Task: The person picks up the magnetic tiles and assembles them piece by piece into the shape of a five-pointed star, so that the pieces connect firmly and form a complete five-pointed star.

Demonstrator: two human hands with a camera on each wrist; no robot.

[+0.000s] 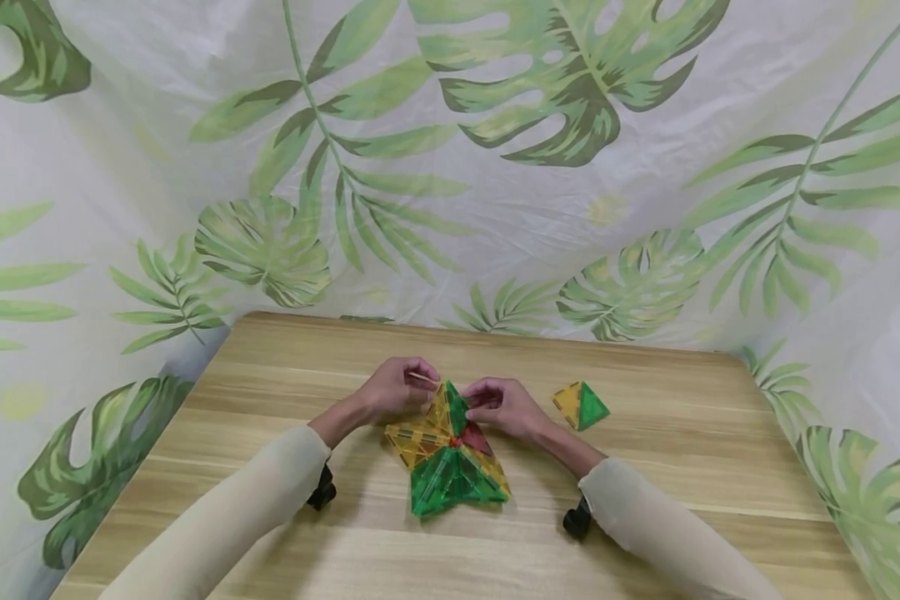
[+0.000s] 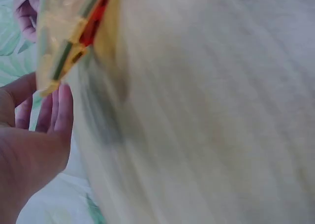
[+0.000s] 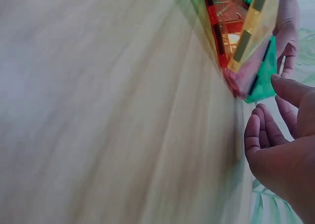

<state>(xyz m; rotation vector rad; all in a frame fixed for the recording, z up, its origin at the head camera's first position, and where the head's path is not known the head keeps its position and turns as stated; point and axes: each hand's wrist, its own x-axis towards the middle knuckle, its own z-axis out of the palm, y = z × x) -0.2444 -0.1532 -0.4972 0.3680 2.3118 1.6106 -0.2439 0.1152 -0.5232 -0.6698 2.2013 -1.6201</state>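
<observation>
A star-shaped build of see-through magnetic tiles (image 1: 435, 492) stands on the table, with yellow, green and red triangles rising to a raised middle. My left hand (image 1: 397, 387) is at its far point, and in the left wrist view thumb and fingertips pinch the corner of a yellow tile (image 2: 54, 61). On the other side, my right hand (image 1: 506, 407) is beside a green tile (image 3: 263, 79). There the right thumb touches the tile's edge, while the other fingers bend loosely just below its corner. Exact fingertip contact is partly hidden in the head view.
A yellow triangle tile (image 1: 567, 405) and a green one (image 1: 592, 407) lie edge to edge right of the right hand. The wood-grain table (image 1: 307, 533) ends at a leaf-print cloth (image 1: 390, 208) behind it. Black wrist devices (image 1: 577, 521) hang under both forearms.
</observation>
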